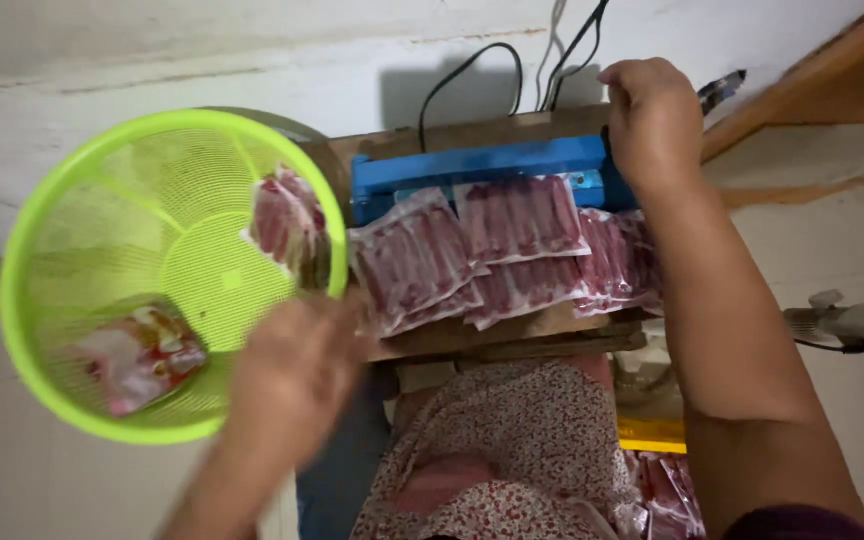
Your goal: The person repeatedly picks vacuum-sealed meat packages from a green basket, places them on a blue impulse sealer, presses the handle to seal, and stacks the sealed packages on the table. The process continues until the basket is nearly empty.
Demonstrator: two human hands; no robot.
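The right hand (652,115) presses down on the far right end of the blue sealer (482,165), its fingers curled shut over the bar. The sealer sits along the far edge of the small wooden bench (512,335). Clear packets of red strips (512,245) lie overlapping on the bench in front of it. The left hand (297,365) is blurred beside the green basket (62,390), just off the bench's left edge; I cannot tell how its fingers are set. Two packets lie inside the basket.

Four clear pouches of red strips (512,250) overlap on the table below the blue sealer (477,165). Two similar pouches (287,225) lie inside the green basket (32,330).
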